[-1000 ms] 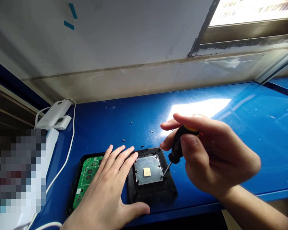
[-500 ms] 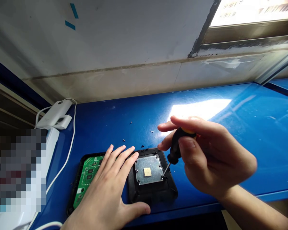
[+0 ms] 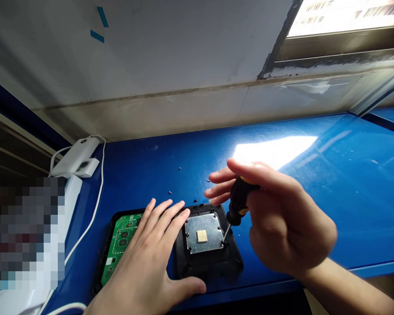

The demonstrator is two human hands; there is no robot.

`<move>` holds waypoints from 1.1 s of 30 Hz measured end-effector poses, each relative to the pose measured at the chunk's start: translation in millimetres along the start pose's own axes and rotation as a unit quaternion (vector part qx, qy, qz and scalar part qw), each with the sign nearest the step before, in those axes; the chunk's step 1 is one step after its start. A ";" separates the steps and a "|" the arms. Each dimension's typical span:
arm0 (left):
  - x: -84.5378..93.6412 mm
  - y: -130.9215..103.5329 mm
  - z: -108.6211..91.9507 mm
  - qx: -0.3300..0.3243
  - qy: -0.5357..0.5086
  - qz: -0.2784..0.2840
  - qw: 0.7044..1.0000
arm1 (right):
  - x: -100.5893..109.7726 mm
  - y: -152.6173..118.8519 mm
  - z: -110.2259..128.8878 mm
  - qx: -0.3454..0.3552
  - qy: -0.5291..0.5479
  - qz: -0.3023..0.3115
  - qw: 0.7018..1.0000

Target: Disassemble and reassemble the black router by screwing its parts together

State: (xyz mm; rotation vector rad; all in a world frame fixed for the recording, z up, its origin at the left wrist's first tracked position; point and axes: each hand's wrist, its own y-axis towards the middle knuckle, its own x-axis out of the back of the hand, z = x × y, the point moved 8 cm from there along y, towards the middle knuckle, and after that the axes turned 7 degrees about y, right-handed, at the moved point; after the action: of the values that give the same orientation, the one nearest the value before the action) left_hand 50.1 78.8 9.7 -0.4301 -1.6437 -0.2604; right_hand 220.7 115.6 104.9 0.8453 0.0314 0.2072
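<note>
My right hand (image 3: 282,218) grips a black and yellow screwdriver (image 3: 239,199) by its handle. The shaft slants down, and its tip meets the right edge of a silver metal plate (image 3: 210,223) at a screw point. That plate, with a pale square pad (image 3: 202,236) on it, sits in a black plastic housing (image 3: 216,264). Fingers spread, my left hand (image 3: 154,249) lies across the housing's left side and a second black shell holding a green circuit board (image 3: 120,236). The palm hides part of the board and the gap between the two shells.
Several small screws, one of them a silver screw (image 3: 170,192), lie on the blue table (image 3: 138,166) beyond the housing. At the left are a white power adapter (image 3: 75,157) and a white cable (image 3: 96,197). A wall (image 3: 170,48) rises behind the table.
My right hand has turned about the screwdriver and shifted slightly left, tilting the handle a little. The screwdriver tip stays at the plate's right edge. My left hand has kept its place.
</note>
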 end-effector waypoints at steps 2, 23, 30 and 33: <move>-0.4 0.8 0.2 -0.002 0.002 -0.002 1.000 | 0.4 -0.6 -3.2 -0.019 0.032 -0.005 0.999; -0.3 1.0 2.2 0.009 -0.016 -0.001 1.000 | 15.7 -2.1 -6.7 -0.026 -0.014 -0.143 0.989; 0.7 0.5 0.9 0.007 -0.022 0.000 1.000 | 15.9 -1.0 -9.9 -0.007 0.027 -0.148 0.989; 0.5 -0.3 2.1 0.004 -0.028 -0.014 0.999 | 20.9 -0.1 -9.5 0.011 0.025 -0.162 0.986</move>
State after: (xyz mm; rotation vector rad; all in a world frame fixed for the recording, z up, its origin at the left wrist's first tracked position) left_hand 48.1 79.5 10.0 -0.4109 -1.7061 -0.2645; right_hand 240.2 126.6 99.6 0.8444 0.2179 -0.0781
